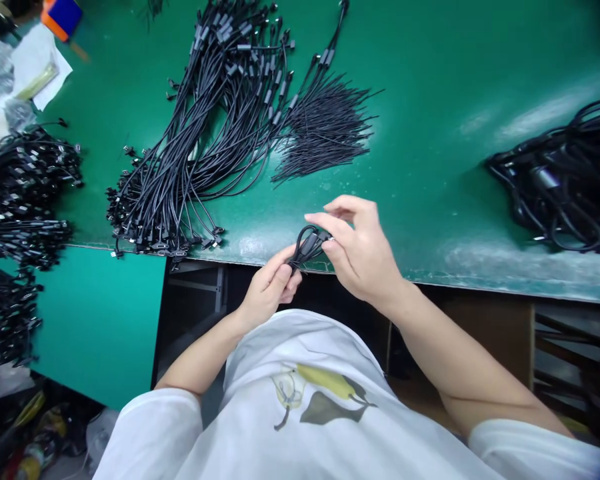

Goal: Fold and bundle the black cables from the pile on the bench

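Observation:
My left hand [271, 283] is closed around a small coiled black cable [307, 245] at the front edge of the green table. Thumb and fingers pinch the lower end of the coil. My right hand [363, 247] is at the right side of the coil, its thumb and fingers apart. The thumb tip is close by the cable's connector end; whether it touches cannot be made out. Beyond my hands lies a pile of thin black ties [330, 127], with a large bundle of loose black cables [215, 133] to its left.
Coiled black cables [565, 177] form a heap on the right. More cable bundles [25, 187] lie at the far left, near white paper [37, 63] and plastic bags. A lower green surface [100, 313] adjoins the table [430, 153] at the left front.

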{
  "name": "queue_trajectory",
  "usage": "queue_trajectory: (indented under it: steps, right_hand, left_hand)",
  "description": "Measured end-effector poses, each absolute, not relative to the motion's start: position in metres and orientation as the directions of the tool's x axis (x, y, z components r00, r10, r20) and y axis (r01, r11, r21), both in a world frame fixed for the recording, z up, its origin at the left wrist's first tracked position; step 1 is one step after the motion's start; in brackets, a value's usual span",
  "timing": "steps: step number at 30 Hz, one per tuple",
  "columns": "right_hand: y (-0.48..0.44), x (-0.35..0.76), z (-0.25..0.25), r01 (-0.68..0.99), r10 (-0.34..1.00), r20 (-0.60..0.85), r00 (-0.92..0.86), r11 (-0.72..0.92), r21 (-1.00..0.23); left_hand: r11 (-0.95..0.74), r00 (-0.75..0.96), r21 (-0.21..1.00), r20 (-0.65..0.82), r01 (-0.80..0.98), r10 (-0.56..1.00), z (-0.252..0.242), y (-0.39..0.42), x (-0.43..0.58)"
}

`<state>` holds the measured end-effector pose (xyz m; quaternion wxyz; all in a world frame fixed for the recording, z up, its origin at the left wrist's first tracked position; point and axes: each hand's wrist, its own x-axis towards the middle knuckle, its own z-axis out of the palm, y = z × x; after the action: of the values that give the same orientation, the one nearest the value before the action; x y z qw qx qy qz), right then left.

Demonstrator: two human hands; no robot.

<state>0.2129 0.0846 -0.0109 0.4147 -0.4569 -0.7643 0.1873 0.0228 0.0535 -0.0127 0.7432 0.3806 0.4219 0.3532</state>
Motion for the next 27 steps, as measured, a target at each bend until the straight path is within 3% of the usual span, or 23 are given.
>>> queue_trajectory:
  steps: [5,9,13,20,22,24,27]
  right_hand:
    - [0.079,0.207,-0.018,0.361,0.925,0.336,-0.176,0.378,-0.853]
    - [0.079,0.210,-0.025,0.018,0.989,0.062,-0.132,0.065,-0.998]
    - [0.080,0.213,-0.023,-0.241,0.968,-0.074,-0.242,-0.134,-0.961]
    - [0.082,0.206,-0.024,-0.469,0.973,-0.086,-0.215,-0.180,-0.865]
    - [0.080,0.201,-0.029,-0.482,0.961,-0.123,-0.246,-0.231,-0.845]
    - [0.076,0.197,-0.032,-0.378,0.945,-0.198,-0.260,-0.289,-0.879]
    - [0.071,0.202,-0.030,-0.218,0.962,-0.251,-0.107,-0.269,-0.938]
  left_hand:
    - [0.602,0.461,0.766,-0.461,-0.225,0.759,-0.013,0.060,0.031]
    - [0.583,0.397,0.768,-0.464,-0.265,0.792,-0.015,0.067,0.039]
    - [0.497,0.373,0.848,-0.407,-0.185,0.833,-0.022,0.069,0.044]
    - [0.399,0.291,0.916,-0.372,-0.037,0.882,-0.022,0.071,0.050]
    - [0.345,0.269,0.939,-0.327,-0.020,0.906,-0.020,0.075,0.055]
    - [0.266,0.278,0.959,-0.284,0.100,0.918,-0.020,0.078,0.060]
    - [0.074,0.471,0.935,-0.243,0.348,0.848,-0.022,0.080,0.064]
